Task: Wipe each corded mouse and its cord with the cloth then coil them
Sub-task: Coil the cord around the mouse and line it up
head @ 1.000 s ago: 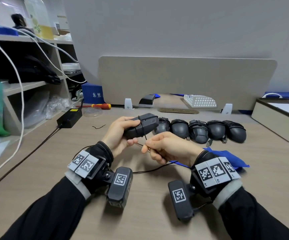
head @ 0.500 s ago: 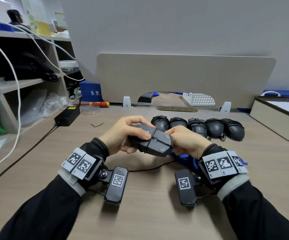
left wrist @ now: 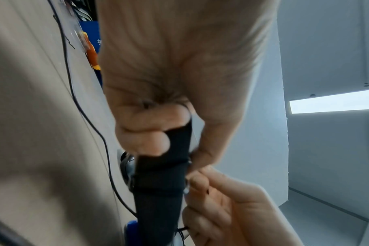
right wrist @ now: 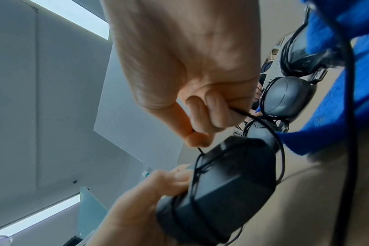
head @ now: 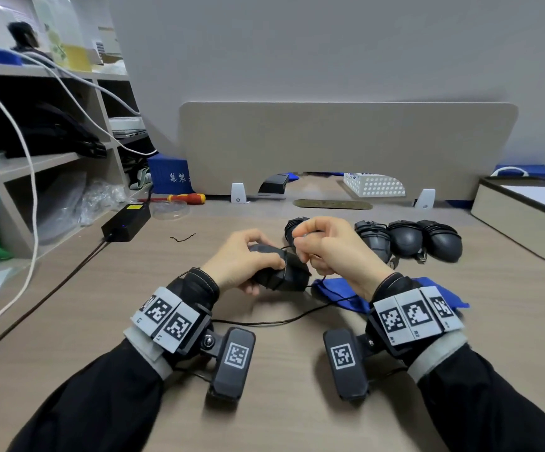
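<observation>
Left hand (head: 245, 261) gripping the dark mouse (head: 279, 272) just above the bench (head: 101, 305), fingers curling round the matte angular body. Right hand (head: 333, 252) pinching the thin black cord (right wrist: 202, 154) between thumb and fingertips, right beside the mouse's top. Several turns of cord already lying wrapped across the body, seen plainly from the right wrist. Loose remainder trailing in a slack curve over the bench beneath both wrists. Far end of the cord hidden behind the right hand. Blue cloth (head: 339, 293), soft and fuzzy, lying crumpled on the bench under the right wrist, largely covered. Row of rounded grey coiled mice (head: 408, 239) sitting behind, the left ones blocked by the right hand. Left-wrist view blurring heavily.
</observation>
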The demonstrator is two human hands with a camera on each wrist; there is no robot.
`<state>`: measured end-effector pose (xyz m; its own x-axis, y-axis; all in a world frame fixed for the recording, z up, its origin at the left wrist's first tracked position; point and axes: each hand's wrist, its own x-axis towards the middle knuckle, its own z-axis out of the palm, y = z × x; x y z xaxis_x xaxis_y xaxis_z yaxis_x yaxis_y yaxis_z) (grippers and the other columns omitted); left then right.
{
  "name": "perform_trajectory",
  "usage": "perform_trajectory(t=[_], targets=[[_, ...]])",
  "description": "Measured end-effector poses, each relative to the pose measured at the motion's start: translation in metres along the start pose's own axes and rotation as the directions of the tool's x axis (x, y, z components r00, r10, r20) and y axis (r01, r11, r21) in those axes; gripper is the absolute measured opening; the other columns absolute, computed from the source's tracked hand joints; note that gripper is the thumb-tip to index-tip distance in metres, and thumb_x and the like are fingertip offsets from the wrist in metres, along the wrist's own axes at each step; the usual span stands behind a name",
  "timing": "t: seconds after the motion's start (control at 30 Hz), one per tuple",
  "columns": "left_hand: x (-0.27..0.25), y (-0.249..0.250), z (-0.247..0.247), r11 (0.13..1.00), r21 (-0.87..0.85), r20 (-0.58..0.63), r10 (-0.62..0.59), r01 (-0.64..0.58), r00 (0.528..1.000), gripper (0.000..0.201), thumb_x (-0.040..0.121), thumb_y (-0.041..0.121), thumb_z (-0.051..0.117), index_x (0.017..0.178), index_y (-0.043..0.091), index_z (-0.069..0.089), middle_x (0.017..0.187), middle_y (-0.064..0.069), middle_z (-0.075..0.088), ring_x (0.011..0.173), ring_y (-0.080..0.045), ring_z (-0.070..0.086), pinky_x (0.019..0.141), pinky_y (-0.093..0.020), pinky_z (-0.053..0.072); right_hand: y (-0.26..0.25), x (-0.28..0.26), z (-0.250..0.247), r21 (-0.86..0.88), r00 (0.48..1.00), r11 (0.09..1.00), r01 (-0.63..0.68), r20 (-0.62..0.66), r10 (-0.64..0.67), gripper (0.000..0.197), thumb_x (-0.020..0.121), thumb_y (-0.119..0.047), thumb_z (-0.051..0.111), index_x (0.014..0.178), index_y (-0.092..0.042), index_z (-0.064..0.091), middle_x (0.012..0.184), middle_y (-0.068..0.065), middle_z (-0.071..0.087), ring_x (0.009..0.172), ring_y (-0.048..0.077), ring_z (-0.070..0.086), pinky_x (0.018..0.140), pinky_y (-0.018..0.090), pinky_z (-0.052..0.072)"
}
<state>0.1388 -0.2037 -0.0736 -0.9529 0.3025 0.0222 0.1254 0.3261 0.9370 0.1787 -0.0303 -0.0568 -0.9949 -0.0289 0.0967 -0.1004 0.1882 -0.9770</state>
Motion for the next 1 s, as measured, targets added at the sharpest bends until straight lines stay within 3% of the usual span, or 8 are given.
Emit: perform_trajectory(t=[0.2, 0.3, 0.4, 0.6, 0.73, 0.83, 0.93, 1.0], targets=[[0.008, -0.002, -0.007, 0.967, -0.251, -0.258, -0.032, -0.035, 0.966, 0.021, 0.084, 0.006, 0.073, 0.1, 0.006, 0.059, 0.089, -0.014, 0.059, 0.04, -0.017, 0.052, 0.035, -0.023, 0.045, 0.001, -0.004, 0.015, 0.061, 0.985, 0.997, 0.047, 0.165, -0.056, 0.01, 0.098, 0.004, 0.049, 0.099, -0.004, 0.053, 0.064, 0.012, 0.058, 0.037, 0.009, 0.031, 0.038, 0.018, 0.024], [0.006, 0.0, -0.01, 0.911, -0.411, -0.234, -0.069, -0.035, 0.97, 0.018, 0.087, 0.007, 0.07, 0.103, 0.007, 0.06, 0.094, -0.015, 0.064, 0.048, -0.014, 0.059, 0.039, -0.026, 0.05, 0.006, -0.003, 0.019, 0.064, 0.97, 0.998, -0.003, 0.242, -0.013, 0.011, 0.1, 0.003, 0.047, 0.099, -0.006, 0.051, 0.068, 0.014, 0.064, 0.037, 0.011, 0.035, 0.04, 0.018, 0.025], [0.003, 0.001, -0.014, 0.865, -0.502, -0.188, -0.091, -0.016, 0.978, 0.024, 0.089, 0.008, 0.069, 0.111, 0.003, 0.061, 0.099, -0.017, 0.066, 0.064, -0.02, 0.065, 0.046, -0.028, 0.055, 0.009, -0.003, 0.017, 0.072, 0.961, 0.996, -0.054, 0.276, 0.033, 0.01, 0.1, 0.001, 0.046, 0.099, -0.007, 0.051, 0.072, 0.017, 0.065, 0.04, 0.013, 0.037, 0.042, 0.021, 0.027], [0.001, 0.004, -0.015, 0.807, -0.591, -0.144, -0.108, 0.002, 0.984, 0.024, 0.094, 0.007, 0.061, 0.116, -0.001, 0.062, 0.095, -0.019, 0.064, 0.054, -0.017, 0.058, 0.044, -0.022, 0.05, 0.012, -0.004, 0.014, 0.01, 0.912, 0.996, -0.087, 0.403, 0.076, 0.013, 0.102, 0.001, 0.045, 0.095, -0.009, 0.05, 0.071, 0.015, 0.064, 0.042, 0.014, 0.036, 0.043, 0.022, 0.029], [0.0, 0.007, -0.018, 0.793, -0.609, -0.147, -0.101, -0.01, 0.984, 0.015, 0.092, 0.007, 0.06, 0.106, 0.002, 0.062, 0.094, -0.021, 0.059, 0.05, -0.022, 0.052, 0.039, -0.02, 0.045, 0.015, 0.0, 0.009, -0.025, 0.945, 0.99, -0.142, 0.295, 0.143, 0.009, 0.102, -0.004, 0.049, 0.095, -0.008, 0.054, 0.064, 0.009, 0.061, 0.04, 0.012, 0.034, 0.042, 0.021, 0.028], [-0.002, 0.009, -0.019, 0.771, -0.636, -0.117, -0.072, -0.019, 0.99, 0.014, 0.092, 0.01, 0.056, 0.104, 0.002, 0.059, 0.094, -0.021, 0.054, 0.046, -0.02, 0.049, 0.035, -0.017, 0.041, 0.019, 0.002, 0.007, -0.098, 0.952, 0.98, -0.172, 0.239, 0.191, 0.019, 0.1, -0.023, 0.059, 0.088, -0.008, 0.059, 0.053, 0.001, 0.052, 0.039, 0.011, 0.031, 0.042, 0.022, 0.026], [-0.006, 0.012, -0.018, 0.792, -0.609, 0.006, 0.058, -0.043, 0.998, 0.032, 0.089, 0.013, 0.057, 0.113, -0.008, 0.058, 0.091, -0.019, 0.051, 0.043, -0.015, 0.041, 0.032, -0.015, 0.032, 0.017, -0.001, 0.007, -0.153, 0.94, 0.967, -0.205, 0.244, 0.238, 0.032, 0.093, -0.037, 0.067, 0.077, -0.011, 0.063, 0.048, -0.004, 0.039, 0.042, 0.011, 0.026, 0.044, 0.023, 0.021], [-0.007, 0.012, -0.018, 0.831, -0.552, 0.089, 0.139, -0.067, 0.986, 0.048, 0.079, 0.014, 0.058, 0.118, -0.015, 0.054, 0.091, -0.019, 0.048, 0.043, -0.013, 0.036, 0.031, -0.014, 0.027, 0.014, -0.002, 0.003, -0.194, 0.953, 0.957, -0.214, 0.171, 0.248, 0.034, 0.089, -0.036, 0.073, 0.069, -0.012, 0.058, 0.049, -0.003, 0.036, 0.044, 0.013, 0.024, 0.046, 0.024, 0.02]])
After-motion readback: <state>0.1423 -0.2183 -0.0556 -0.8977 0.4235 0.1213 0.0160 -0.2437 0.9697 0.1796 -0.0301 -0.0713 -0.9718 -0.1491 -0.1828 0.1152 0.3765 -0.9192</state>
